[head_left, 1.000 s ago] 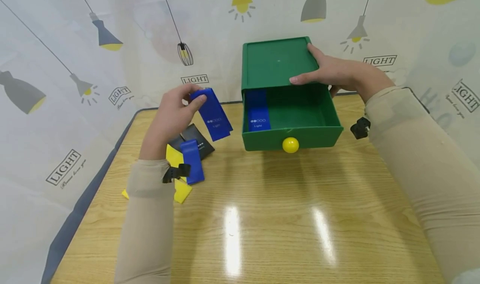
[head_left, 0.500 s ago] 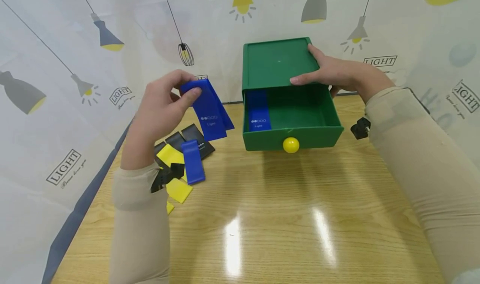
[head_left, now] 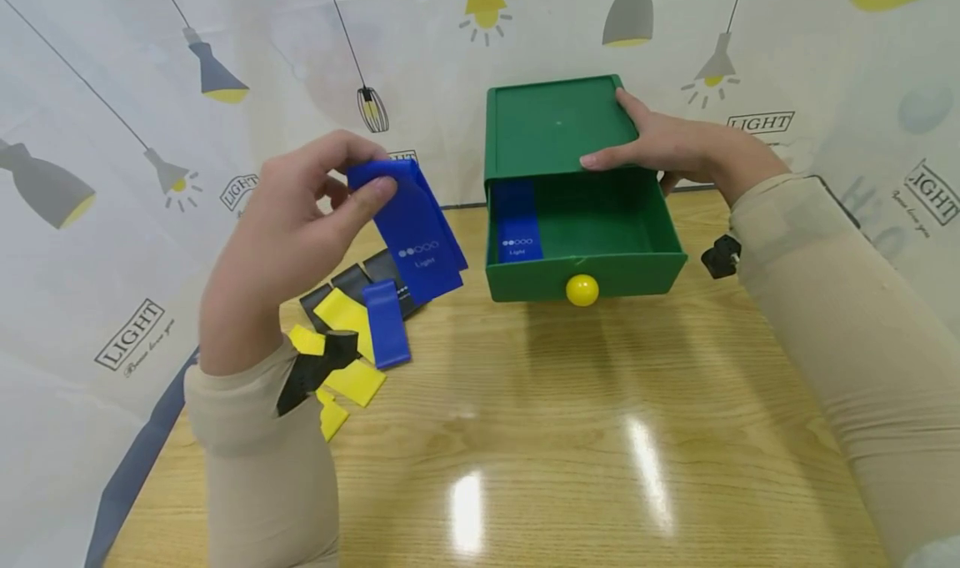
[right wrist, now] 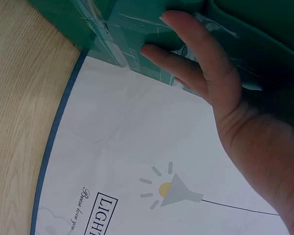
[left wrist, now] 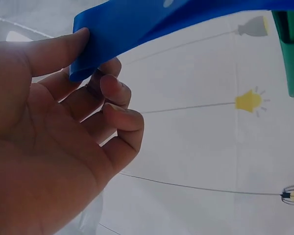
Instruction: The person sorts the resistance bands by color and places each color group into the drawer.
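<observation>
My left hand (head_left: 288, 234) pinches a blue flat loop resistance band (head_left: 420, 247) marked "Light" by its top end, between thumb and fingers. The folded band hangs down, left of a green drawer box (head_left: 558, 130). In the left wrist view the band (left wrist: 112, 34) runs off to the right from the thumb, with the other fingers curled below. My right hand (head_left: 667, 143) rests on the box's right edge, thumb on top and fingers along its side. The drawer (head_left: 622, 276), with a yellow knob (head_left: 582, 290), is pulled out. A second blue band (head_left: 519, 222) lies inside at its left.
On the wooden table (head_left: 540, 434) at left lies a pile: another blue band (head_left: 387, 324), yellow bands (head_left: 345, 314) and black bands (head_left: 352, 280), partly behind my left wrist. A lamp-print cloth (head_left: 420, 59) stands behind the table.
My left hand has moved left and appears larger, with the blue band still pinched, and its lower end has swung. More of the pile shows. The right hand and drawer stay put.
</observation>
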`<state>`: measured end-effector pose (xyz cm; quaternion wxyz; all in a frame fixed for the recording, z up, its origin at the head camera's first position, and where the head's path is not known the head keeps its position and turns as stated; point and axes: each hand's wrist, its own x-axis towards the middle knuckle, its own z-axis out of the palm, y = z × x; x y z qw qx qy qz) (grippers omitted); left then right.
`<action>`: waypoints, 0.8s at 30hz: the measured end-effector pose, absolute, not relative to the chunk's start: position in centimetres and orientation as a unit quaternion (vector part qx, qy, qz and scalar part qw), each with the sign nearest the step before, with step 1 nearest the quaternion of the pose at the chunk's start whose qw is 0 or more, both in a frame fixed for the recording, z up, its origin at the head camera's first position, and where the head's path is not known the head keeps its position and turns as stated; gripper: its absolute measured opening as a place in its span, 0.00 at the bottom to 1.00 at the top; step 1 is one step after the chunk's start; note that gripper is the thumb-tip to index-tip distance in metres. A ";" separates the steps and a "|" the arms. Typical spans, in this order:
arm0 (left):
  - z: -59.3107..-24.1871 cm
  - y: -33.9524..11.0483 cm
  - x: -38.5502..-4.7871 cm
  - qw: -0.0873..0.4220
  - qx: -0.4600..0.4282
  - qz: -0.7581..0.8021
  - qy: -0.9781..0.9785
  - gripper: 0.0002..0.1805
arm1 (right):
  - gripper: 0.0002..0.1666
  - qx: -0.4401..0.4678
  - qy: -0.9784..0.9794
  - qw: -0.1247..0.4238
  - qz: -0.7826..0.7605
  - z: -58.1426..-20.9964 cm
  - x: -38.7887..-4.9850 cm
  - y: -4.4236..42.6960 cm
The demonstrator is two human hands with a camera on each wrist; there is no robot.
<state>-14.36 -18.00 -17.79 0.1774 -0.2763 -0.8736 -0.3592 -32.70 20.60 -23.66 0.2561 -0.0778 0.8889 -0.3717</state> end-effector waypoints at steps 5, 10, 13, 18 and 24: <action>-17.0 -17.5 -13.4 0.173 -0.330 -0.362 -0.854 0.06 | 0.76 -0.079 0.889 0.256 -0.372 -23.7 -32.8 20.6; -16.6 -16.4 -13.3 0.165 -0.369 -0.373 -0.835 0.05 | 0.76 -0.080 0.888 0.257 -0.372 -23.7 -32.9 20.6; -16.5 -15.6 -13.5 0.158 -0.390 -0.382 -0.823 0.04 | 0.76 -0.078 0.888 0.259 -0.373 -23.7 -32.9 20.6; -16.3 -14.0 -13.8 0.146 -0.422 -0.384 -0.808 0.03 | 0.76 -0.076 0.886 0.263 -0.374 -23.7 -32.9 20.7; -15.8 -11.6 -14.3 0.125 -0.440 -0.381 -0.803 0.05 | 0.76 -0.078 0.889 0.262 -0.367 -23.7 -33.0 20.6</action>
